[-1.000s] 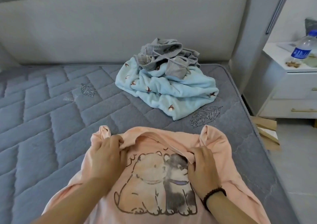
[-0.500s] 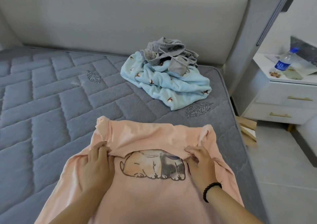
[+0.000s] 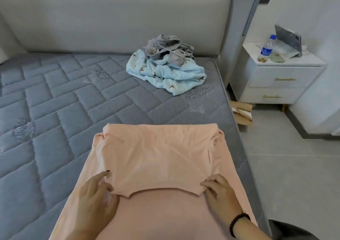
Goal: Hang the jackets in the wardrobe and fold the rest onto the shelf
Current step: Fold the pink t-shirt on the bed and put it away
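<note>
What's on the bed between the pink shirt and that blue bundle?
Nothing: the head view shows only bare grey mattress between the pink shirt and the blue bundle.

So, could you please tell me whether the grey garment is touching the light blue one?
Touching. The head view shows the grey garment lying crumpled directly on top of the light blue garment, with no gap between them.
</note>
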{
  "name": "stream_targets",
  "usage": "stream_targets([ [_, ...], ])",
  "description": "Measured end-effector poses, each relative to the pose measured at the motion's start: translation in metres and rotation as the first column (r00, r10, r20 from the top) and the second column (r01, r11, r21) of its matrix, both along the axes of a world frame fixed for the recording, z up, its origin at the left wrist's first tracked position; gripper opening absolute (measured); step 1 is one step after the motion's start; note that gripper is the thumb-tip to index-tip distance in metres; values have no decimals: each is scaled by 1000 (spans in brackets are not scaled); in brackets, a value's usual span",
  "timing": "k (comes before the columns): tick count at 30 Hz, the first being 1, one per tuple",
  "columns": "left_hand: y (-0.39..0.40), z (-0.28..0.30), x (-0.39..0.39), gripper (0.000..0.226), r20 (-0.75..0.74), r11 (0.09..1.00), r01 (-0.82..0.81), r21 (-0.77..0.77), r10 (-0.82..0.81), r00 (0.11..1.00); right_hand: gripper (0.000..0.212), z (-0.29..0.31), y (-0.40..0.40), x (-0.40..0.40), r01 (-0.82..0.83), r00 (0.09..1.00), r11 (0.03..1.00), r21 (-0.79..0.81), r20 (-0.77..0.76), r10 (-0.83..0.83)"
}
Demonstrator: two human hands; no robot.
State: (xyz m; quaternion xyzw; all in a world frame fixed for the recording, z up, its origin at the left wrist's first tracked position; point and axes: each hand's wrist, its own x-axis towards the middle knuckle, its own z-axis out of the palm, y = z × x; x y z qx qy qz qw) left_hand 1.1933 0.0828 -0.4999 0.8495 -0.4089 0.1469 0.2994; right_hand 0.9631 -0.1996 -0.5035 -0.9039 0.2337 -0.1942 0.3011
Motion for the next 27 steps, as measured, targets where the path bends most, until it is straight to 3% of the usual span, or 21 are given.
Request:
stream_targets([
  [4, 45, 5, -37, 15, 44, 991, 116, 69, -119, 992, 30, 0, 31, -40, -95, 995, 995, -40, -29, 94],
  [10, 78, 17, -72, 19, 87, 976, 144, 163, -160, 983, 19, 14, 48, -73, -176, 973, 984, -14, -156, 172],
  [15, 113, 20, -92, 23, 67, 963, 150, 223, -168, 983, 22, 24, 66, -87, -234, 868, 966, 110, -424, 259],
  [19, 132, 16, -103, 22, -10, 952, 151, 265, -154, 988, 21, 29, 76, -93, -215, 830, 947, 239, -467, 306],
  [23, 129, 26, -115, 22, -112, 946, 164, 280, -138, 984, 23, 34, 74, -100, -41, 906, 912, 408, -369, 206],
  [27, 121, 31, -112, 21, -226, 952, 134, 276, -71, 971, 27, 31, 56, -103, 208, 963, 910, 358, -237, -127],
])
